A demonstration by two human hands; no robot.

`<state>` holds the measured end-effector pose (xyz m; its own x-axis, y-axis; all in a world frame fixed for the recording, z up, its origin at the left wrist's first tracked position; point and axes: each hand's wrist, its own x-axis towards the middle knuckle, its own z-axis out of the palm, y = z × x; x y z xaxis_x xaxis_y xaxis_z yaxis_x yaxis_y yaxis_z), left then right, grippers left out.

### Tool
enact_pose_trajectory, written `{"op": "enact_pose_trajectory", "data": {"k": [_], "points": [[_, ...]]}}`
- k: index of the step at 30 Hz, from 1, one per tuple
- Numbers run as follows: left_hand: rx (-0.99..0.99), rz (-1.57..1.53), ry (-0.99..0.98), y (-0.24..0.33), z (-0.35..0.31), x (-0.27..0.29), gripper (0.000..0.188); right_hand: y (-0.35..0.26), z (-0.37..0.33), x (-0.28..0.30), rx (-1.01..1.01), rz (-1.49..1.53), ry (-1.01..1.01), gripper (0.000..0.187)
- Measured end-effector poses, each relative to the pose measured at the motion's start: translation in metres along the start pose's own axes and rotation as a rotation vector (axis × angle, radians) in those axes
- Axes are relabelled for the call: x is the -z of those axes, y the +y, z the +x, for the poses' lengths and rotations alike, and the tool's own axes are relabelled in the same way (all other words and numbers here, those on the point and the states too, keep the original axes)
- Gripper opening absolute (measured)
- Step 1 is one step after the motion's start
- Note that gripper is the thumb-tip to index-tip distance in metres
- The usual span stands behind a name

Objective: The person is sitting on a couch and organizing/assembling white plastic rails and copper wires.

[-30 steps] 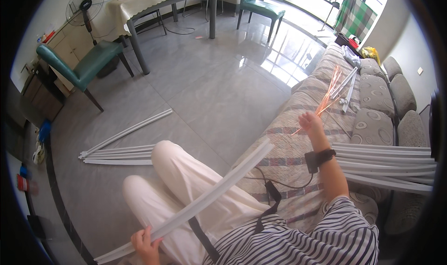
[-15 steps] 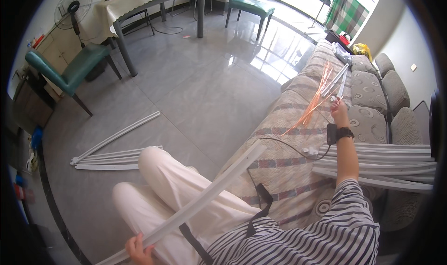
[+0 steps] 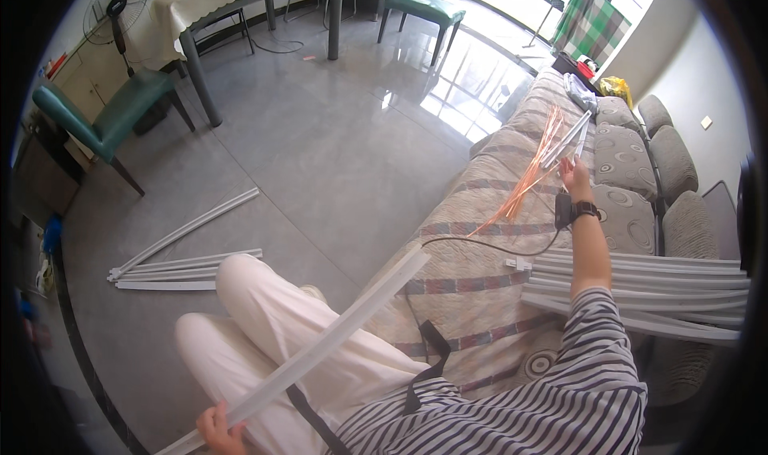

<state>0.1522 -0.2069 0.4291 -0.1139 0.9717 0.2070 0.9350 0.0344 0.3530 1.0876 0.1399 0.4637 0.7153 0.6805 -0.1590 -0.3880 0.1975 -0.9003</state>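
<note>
A long white plastic rail (image 3: pixel 344 327) slants across my lap, its far end over the sofa edge. My left hand (image 3: pixel 222 433) is closed around its lower part. My right hand (image 3: pixel 574 179) is stretched out over the sofa, its fingers drawn together at the near ends of thin white strips (image 3: pixel 566 143). What those fingers hold is too small to make out. Thin copper-orange rods (image 3: pixel 532 179) lie loosely bundled just left of that hand. On my right wrist is a dark band with a small black box (image 3: pixel 564 211) and a cable.
A stack of white rails (image 3: pixel 640 291) lies across the sofa (image 3: pixel 456 255) by my right elbow, a small white fitting (image 3: pixel 518 264) at its end. Several more rails (image 3: pixel 188 231) rest on the floor to the left. Green chairs (image 3: pixel 136 111) and a cloth-covered table (image 3: pixel 216 11) stand beyond.
The whole view has shifted slightly, moving things left. White pieces seen at my right fingertips before no longer show clearly there. My left hand keeps hold of the rail.
</note>
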Motion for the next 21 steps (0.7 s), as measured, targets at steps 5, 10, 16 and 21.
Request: {"op": "enact_pose_trajectory", "data": {"k": [5, 10, 16, 21], "points": [[0.035, 0.006, -0.002, 0.003, 0.001, -0.003, 0.055, 0.073, -0.027, 0.031, 0.192, -0.916, 0.093, 0.071], [0.019, 0.03, 0.014, -0.001, -0.004, 0.0, 0.056, 0.152, -0.112, 0.0, 0.52, -1.929, -0.194, 0.06], [0.008, 0.025, -0.014, -0.002, 0.004, -0.004, 0.057, 0.163, -0.111, -0.011, 0.498, -1.748, -0.182, 0.043], [0.029, 0.06, -0.039, 0.004, 0.003, 0.005, 0.056, 0.147, -0.272, -0.147, -0.044, -0.632, -0.786, 0.031]]}}
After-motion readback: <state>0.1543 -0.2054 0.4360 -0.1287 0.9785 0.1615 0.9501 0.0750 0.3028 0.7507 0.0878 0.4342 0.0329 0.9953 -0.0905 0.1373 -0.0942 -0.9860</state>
